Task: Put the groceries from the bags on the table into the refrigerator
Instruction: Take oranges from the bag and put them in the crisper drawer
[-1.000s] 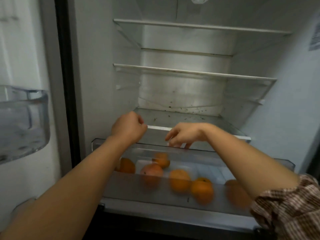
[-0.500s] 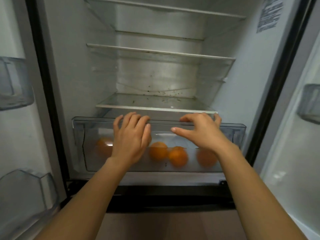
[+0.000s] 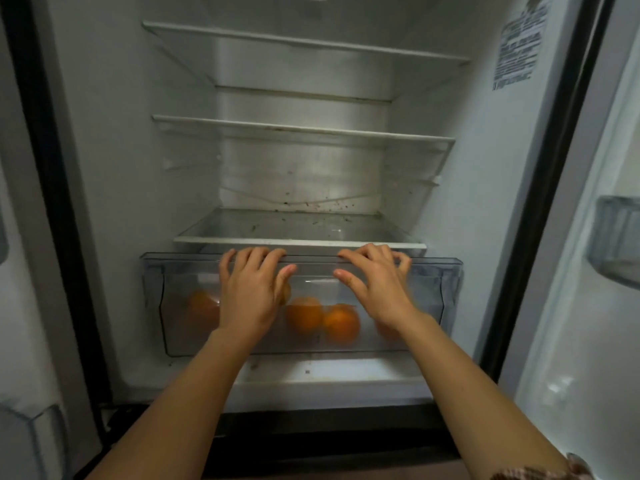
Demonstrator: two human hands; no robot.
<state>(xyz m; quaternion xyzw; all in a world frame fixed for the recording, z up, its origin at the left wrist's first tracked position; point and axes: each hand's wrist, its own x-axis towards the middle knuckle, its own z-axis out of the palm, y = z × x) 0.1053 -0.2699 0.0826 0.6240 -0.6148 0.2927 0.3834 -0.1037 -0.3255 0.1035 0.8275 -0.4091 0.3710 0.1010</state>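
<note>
Head view: open refrigerator (image 3: 114, 168) seen from the front, both doors swung aside. The left hand (image 3: 251, 292) and right hand (image 3: 375, 289) lie flat against the front of the clear crisper drawer (image 3: 433, 292) at the bottom, fingers spread and hooked over its top rim, palms open, nothing held. Oranges (image 3: 341, 322) rest inside the drawer, seen through its plastic front; two are plain at the centre, one at the left is blurred by the plastic, and others are partly covered by the hands and right wrist, so their count cannot be told. Three glass shelves (image 3: 301, 131) above the drawer; the lowest carries dark specks. A printed label (image 3: 517, 46) on the right inner wall is too blurred to read. Door bins (image 3: 618, 244) are cut off at both frame edges. A checked sleeve (image 3: 540, 474) shows only at the lower right corner.
</note>
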